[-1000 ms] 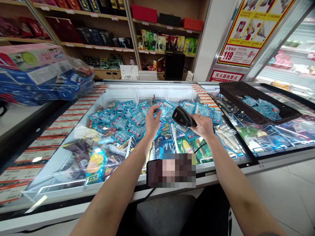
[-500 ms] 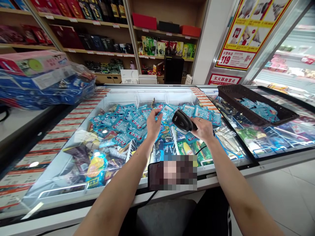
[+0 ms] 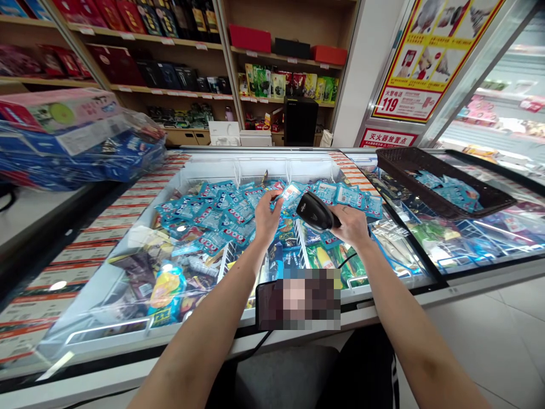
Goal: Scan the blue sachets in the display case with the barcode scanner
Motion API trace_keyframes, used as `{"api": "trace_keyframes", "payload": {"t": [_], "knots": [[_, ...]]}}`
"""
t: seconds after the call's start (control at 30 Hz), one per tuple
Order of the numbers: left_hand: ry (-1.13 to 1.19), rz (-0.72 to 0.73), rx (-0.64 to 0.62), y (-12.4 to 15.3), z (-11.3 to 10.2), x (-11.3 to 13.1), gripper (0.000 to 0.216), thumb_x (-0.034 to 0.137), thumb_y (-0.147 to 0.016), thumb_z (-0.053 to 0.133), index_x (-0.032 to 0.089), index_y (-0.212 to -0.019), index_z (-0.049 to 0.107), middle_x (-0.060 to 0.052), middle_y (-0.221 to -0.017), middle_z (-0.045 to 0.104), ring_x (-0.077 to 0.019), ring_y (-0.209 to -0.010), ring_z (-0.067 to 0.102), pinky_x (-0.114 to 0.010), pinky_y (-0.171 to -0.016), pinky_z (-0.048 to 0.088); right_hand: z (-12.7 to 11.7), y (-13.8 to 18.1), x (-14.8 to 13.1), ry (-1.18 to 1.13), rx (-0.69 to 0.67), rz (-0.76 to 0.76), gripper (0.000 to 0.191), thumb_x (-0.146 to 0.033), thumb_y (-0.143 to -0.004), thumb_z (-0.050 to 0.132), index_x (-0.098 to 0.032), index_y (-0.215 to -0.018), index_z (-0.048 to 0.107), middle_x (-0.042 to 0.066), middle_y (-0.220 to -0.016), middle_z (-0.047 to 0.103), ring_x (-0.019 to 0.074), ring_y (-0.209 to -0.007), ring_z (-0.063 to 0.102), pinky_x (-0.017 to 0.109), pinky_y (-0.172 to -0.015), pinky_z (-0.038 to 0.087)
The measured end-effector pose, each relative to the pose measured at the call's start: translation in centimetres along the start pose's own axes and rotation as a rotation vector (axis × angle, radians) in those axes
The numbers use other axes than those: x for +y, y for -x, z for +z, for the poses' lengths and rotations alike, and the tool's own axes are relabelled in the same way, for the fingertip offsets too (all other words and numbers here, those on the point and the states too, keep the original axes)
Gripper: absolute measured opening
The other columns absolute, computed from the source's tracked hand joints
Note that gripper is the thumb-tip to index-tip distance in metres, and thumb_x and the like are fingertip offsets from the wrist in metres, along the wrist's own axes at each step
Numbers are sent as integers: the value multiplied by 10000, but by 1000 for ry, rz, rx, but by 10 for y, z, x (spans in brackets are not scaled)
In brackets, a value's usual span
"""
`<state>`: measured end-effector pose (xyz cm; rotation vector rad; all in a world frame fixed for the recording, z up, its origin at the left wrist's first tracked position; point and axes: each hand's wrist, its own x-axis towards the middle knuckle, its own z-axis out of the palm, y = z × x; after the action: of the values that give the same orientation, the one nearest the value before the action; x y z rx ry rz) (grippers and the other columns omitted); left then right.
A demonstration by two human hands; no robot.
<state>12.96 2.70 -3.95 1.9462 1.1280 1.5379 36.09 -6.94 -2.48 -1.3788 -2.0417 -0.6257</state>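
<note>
My left hand pinches the edge of a small blue packet, its printed label side facing up. A pale reddish glow lies across that label. In my right hand is a black barcode scanner, closed in my fingers by its handle, its head angled left toward the packet. The scanner's head is close to the packet; whether they touch I cannot tell. Many similar blue packets lie spread around both hands on the glass top of a chest freezer.
A phone with a blurred screen lies at the freezer's front edge. To the right, a dark woven basket holds several blue packets. Boxes in plastic wrap are stacked at left. Stocked shelves stand behind. A cable runs below the scanner.
The reddish-white glow now shows on the packet's label, where a plain barcode label showed before. The packet and scanner have shifted only slightly.
</note>
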Motion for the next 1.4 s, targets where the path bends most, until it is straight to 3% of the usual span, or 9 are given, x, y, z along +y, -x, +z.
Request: {"api": "trace_keyframes", "payload": {"t": [0.13,0.27,0.4,0.6,0.87,1.03,1.2,1.3,1.4], "knots": [[27,-22,6,0,1,-1,261,339,-860,508,221,-1084,569,-48,-1040,633,-162,-934,590,-313,-857,460,0,2,2,17,-16,26,256,-250,-819,506,-193,-1042,619,47,-875,680,175,-788,616,265,-700,419],[24,-66,92,-1,1,-6,303,320,-858,505,217,-1141,532,-59,-1072,616,-166,-981,579,-314,-882,455,-2,5,7,76,-11,116,283,-270,-819,501,-190,-1064,617,51,-865,680,185,-788,615,264,-693,415],[-34,-147,168,-2,0,-14,345,271,-848,495,213,-1187,493,-73,-1074,595,-181,-997,570,-326,-871,464,-6,9,19,183,64,276,318,-371,-816,524,-171,-1041,625,70,-825,676,199,-733,611,269,-641,399],[-205,-81,206,-1,-2,-14,321,162,-814,464,202,-1125,531,-99,-1150,523,-226,-1147,473,-401,-1019,369,-10,14,34,291,186,444,388,-448,-789,544,-146,-1020,623,98,-798,670,230,-712,611,290,-609,390],[-200,-48,196,0,-2,-5,294,183,-814,481,201,-1103,537,-111,-1168,457,-225,-1143,464,-410,-1043,355,-12,14,30,24,62,248,301,-379,-744,591,-181,-966,638,58,-766,678,207,-692,625,284,-613,437],[-205,-32,166,0,-1,-6,283,177,-813,473,201,-1086,541,-112,-1182,454,-228,-1162,451,-411,-1043,359,-15,12,19,-315,107,249,257,-334,-712,627,-204,-933,639,27,-741,668,183,-649,610,293,-599,475],[-230,-18,152,1,1,-6,297,159,-808,460,193,-1093,536,-121,-1186,447,-224,-1161,451,-408,-1042,360,-29,7,4,-539,23,210,324,-312,-690,659,-204,-994,631,20,-778,675,183,-664,612,304,-613,490],[-247,8,149,2,1,-6,303,161,-808,451,183,-1099,535,-126,-1195,448,-218,-1167,448,-393,-1042,360,-40,9,-3,-568,-8,170,389,-331,-705,655,-186,-1063,609,28,-817,682,185,-712,625,302,-649,493],[-269,31,124,2,1,-6,305,182,-818,440,175,-1107,538,-131,-1220,458,-223,-1207,428,-404,-1058,342,-48,16,-3,-433,11,222,358,-387,-725,626,-182,-1018,616,27,-780,677,181,-687,618,294,-636,482]]}}
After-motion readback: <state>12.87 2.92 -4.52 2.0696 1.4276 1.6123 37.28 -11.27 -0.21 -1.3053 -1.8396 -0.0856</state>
